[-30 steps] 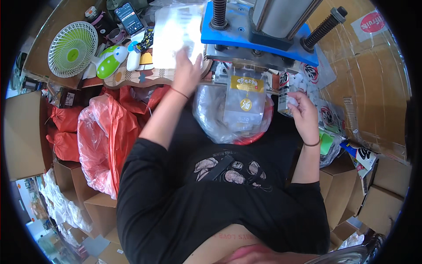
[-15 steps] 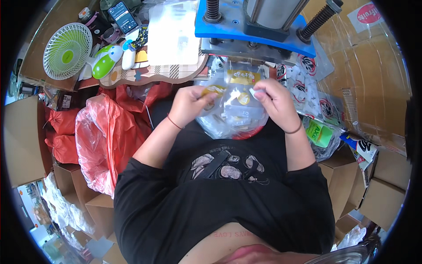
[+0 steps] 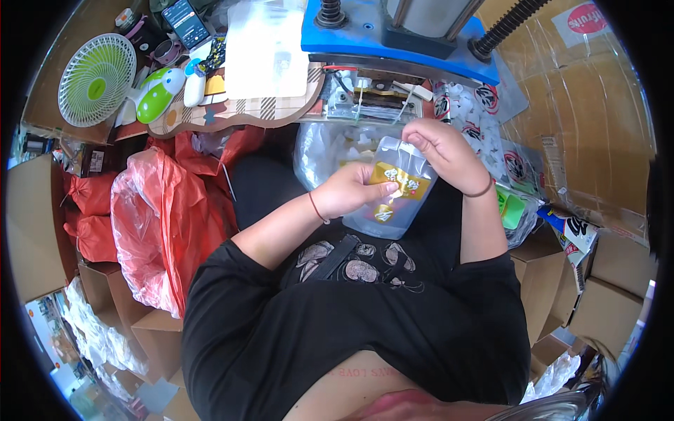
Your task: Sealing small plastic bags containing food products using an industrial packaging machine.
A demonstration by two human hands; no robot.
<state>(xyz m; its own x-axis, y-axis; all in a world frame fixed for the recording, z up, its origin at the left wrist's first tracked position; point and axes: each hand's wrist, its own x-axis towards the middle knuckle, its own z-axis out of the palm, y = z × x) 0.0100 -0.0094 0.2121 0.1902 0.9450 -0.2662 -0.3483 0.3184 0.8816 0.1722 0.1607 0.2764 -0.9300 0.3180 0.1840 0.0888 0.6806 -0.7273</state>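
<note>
A clear plastic pouch (image 3: 397, 223) with a gold label hangs tilted above my lap. My left hand (image 3: 347, 191) grips it by its left side, thumb lying across the label. At the pouch's top edge, the fingers of my right hand (image 3: 449, 154) are pinched together. Whether they grip that edge or a small piece is hidden. Behind the pouch, a clear plastic bag (image 3: 314, 156) rests open with small translucent pieces inside. Beyond both hands stands a press with a blue plate (image 3: 393, 56) and a metal fixture (image 3: 379, 102) under it.
A red plastic bag (image 3: 147, 224) stands open at my left. On the bench sit a green and white fan (image 3: 97, 81), a phone (image 3: 185, 24) and a stack of clear sheets (image 3: 267, 56). Small white pieces (image 3: 460, 105) lie right of the press; cardboard boxes (image 3: 607, 312) stand at the right.
The gold-labelled pouch has come nearer my body, showing its label. My left hand has moved right and closer, and my right hand has shifted to its top edge. The metal fixture has come into view.
</note>
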